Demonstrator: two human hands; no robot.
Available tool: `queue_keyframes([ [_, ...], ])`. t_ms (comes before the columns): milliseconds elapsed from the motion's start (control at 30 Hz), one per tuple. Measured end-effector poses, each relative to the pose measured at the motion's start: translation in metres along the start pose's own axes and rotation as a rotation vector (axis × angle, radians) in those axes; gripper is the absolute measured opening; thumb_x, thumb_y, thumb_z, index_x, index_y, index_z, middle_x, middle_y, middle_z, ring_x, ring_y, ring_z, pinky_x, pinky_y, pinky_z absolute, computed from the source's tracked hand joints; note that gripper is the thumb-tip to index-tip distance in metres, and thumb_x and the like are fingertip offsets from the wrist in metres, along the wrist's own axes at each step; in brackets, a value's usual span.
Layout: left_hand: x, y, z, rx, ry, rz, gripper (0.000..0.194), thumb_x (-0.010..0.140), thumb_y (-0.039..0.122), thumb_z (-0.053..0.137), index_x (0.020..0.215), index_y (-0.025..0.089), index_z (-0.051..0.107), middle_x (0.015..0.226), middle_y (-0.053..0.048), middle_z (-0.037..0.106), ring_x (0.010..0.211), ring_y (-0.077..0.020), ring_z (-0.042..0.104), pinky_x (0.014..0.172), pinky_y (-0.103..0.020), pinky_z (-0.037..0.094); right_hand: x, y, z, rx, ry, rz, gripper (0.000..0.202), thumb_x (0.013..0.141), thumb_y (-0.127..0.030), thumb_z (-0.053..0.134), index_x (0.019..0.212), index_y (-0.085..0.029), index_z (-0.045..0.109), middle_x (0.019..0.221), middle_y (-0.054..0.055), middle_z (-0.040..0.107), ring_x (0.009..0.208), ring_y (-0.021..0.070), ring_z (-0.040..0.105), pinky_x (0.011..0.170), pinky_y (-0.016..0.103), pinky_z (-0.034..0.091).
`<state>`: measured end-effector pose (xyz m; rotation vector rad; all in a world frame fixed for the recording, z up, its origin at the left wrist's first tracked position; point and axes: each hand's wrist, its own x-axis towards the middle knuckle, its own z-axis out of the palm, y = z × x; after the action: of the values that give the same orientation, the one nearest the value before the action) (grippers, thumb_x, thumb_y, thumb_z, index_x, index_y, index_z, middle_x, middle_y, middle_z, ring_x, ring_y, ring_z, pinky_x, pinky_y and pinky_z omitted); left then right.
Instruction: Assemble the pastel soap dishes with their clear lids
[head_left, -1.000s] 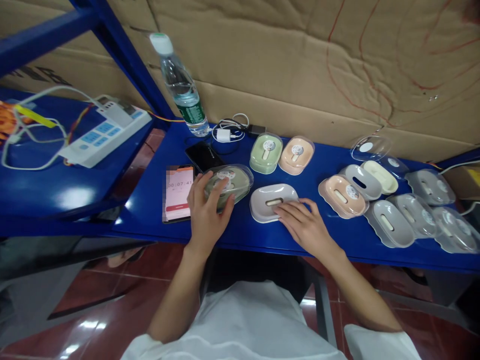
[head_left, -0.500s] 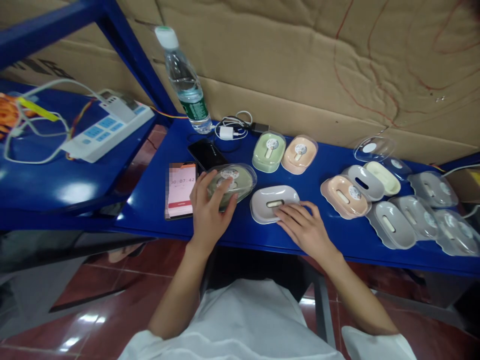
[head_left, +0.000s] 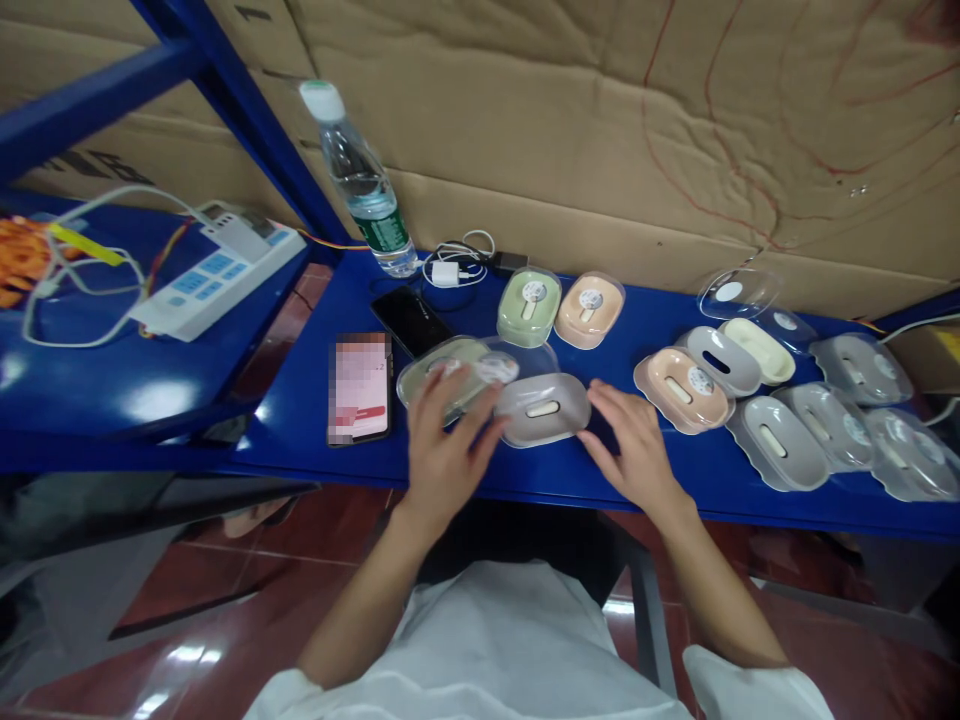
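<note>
A grey soap dish (head_left: 517,425) with a pale insert in its middle slot lies on the blue table between my hands. My left hand (head_left: 448,450) grips a clear plastic lid (head_left: 536,352) with a round sticker, tilted over the dish's back left part. Left of that, a green soap dish (head_left: 412,385) under a clear cover is partly hidden by my left fingers. At the grey dish's right end is my right hand (head_left: 630,445), thumb and fingers apart, the tips by the rim; whether they press on it I cannot tell.
Covered green (head_left: 529,305) and peach (head_left: 590,310) dishes stand behind. Several more dishes (head_left: 780,440) and loose clear lids (head_left: 739,293) lie to the right. A phone (head_left: 360,390), a dark phone (head_left: 412,320), a water bottle (head_left: 367,190) and a charger (head_left: 445,273) occupy the left.
My left hand has moved right with the clear lid, from above the green dish to over the grey one. My right hand has left the slot insert for the dish's right end.
</note>
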<state>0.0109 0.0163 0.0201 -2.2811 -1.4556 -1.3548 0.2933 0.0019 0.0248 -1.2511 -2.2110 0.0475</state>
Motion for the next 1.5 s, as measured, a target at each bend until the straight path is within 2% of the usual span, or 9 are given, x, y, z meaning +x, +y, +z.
queue_keyframes([
  [100, -0.005, 0.026, 0.014, -0.063, -0.1, 0.059, 0.044, 0.101, 0.027, 0.076, 0.144, 0.032, 0.067, 0.148, -0.012, 0.066, 0.148, -0.0341, 0.057, 0.12, -0.054, 0.052, -0.006, 0.007, 0.002, 0.033, 0.075, 0.095, 0.076, 0.108, -0.03, 0.062, 0.174, -0.036, 0.026, 0.171, 0.014, 0.048, 0.155, 0.0363, 0.051, 0.121, 0.06, 0.051],
  [200, -0.011, 0.036, 0.027, -0.082, -0.097, 0.038, 0.044, 0.099, 0.025, 0.078, 0.142, 0.03, 0.068, 0.146, -0.013, 0.067, 0.146, -0.0339, 0.058, 0.118, -0.053, 0.054, -0.01, 0.008, 0.008, 0.091, 0.009, 0.108, 0.072, 0.11, -0.028, 0.058, 0.174, -0.038, 0.027, 0.176, 0.011, 0.04, 0.16, 0.034, 0.045, 0.125, 0.059, 0.049],
  [300, -0.015, 0.034, 0.03, -0.066, -0.093, 0.034, 0.043, 0.098, 0.024, 0.08, 0.139, 0.028, 0.071, 0.142, -0.014, 0.069, 0.142, -0.0336, 0.062, 0.115, -0.053, 0.056, -0.01, 0.006, 0.012, 0.146, -0.039, 0.081, 0.066, 0.11, -0.025, 0.057, 0.171, -0.038, 0.036, 0.175, 0.01, 0.042, 0.159, 0.0317, 0.047, 0.126, 0.056, 0.048],
  [567, -0.022, 0.028, 0.028, -0.084, -0.157, 0.03, 0.044, 0.098, 0.025, 0.08, 0.141, 0.031, 0.071, 0.138, -0.012, 0.071, 0.133, -0.0306, 0.068, 0.111, -0.049, 0.06, -0.009, 0.007, 0.012, 0.178, -0.036, 0.092, 0.059, 0.109, -0.027, 0.059, 0.166, -0.037, 0.047, 0.168, 0.009, 0.053, 0.152, 0.0315, 0.056, 0.123, 0.056, 0.053],
  [900, -0.018, 0.023, 0.022, -0.098, -0.217, 0.12, 0.051, 0.099, 0.022, 0.078, 0.148, 0.026, 0.065, 0.141, -0.015, 0.069, 0.137, -0.0322, 0.065, 0.113, -0.05, 0.059, -0.009, 0.008, 0.009, 0.196, -0.037, 0.106, 0.057, 0.107, -0.028, 0.065, 0.162, -0.037, 0.053, 0.164, 0.009, 0.057, 0.149, 0.0309, 0.059, 0.122, 0.054, 0.054],
  [1033, -0.019, 0.019, 0.018, -0.09, -0.259, 0.142, 0.052, 0.101, 0.023, 0.075, 0.151, 0.03, 0.062, 0.143, -0.014, 0.069, 0.137, -0.032, 0.066, 0.113, -0.05, 0.059, -0.01, 0.01, 0.011, 0.186, -0.027, 0.096, 0.06, 0.106, -0.029, 0.068, 0.163, -0.039, 0.051, 0.163, 0.009, 0.058, 0.147, 0.0316, 0.061, 0.12, 0.055, 0.055],
  [1133, -0.019, 0.018, 0.019, -0.09, -0.256, 0.137, 0.051, 0.101, 0.023, 0.075, 0.15, 0.03, 0.063, 0.143, -0.014, 0.069, 0.136, -0.0317, 0.067, 0.112, -0.05, 0.06, -0.011, 0.01, 0.012, 0.179, -0.022, 0.09, 0.061, 0.106, -0.028, 0.069, 0.163, -0.039, 0.051, 0.163, 0.009, 0.058, 0.147, 0.0313, 0.061, 0.12, 0.055, 0.055],
  [1300, -0.019, 0.019, 0.019, -0.08, -0.235, 0.174, 0.047, 0.099, 0.02, 0.078, 0.145, 0.023, 0.066, 0.141, -0.017, 0.069, 0.137, -0.0336, 0.065, 0.113, -0.05, 0.06, -0.011, 0.01, 0.012, 0.167, -0.016, 0.081, 0.059, 0.106, -0.028, 0.069, 0.162, -0.038, 0.052, 0.163, 0.01, 0.058, 0.146, 0.0307, 0.062, 0.12, 0.054, 0.055],
  [1500, -0.019, 0.02, 0.018, -0.059, -0.229, 0.193, 0.046, 0.099, 0.02, 0.078, 0.144, 0.02, 0.067, 0.138, -0.017, 0.069, 0.132, -0.0328, 0.067, 0.109, -0.05, 0.062, -0.011, 0.01, 0.013, 0.16, 0.007, 0.065, 0.057, 0.105, -0.027, 0.071, 0.16, -0.036, 0.055, 0.159, 0.01, 0.062, 0.143, 0.0304, 0.064, 0.117, 0.053, 0.057],
])
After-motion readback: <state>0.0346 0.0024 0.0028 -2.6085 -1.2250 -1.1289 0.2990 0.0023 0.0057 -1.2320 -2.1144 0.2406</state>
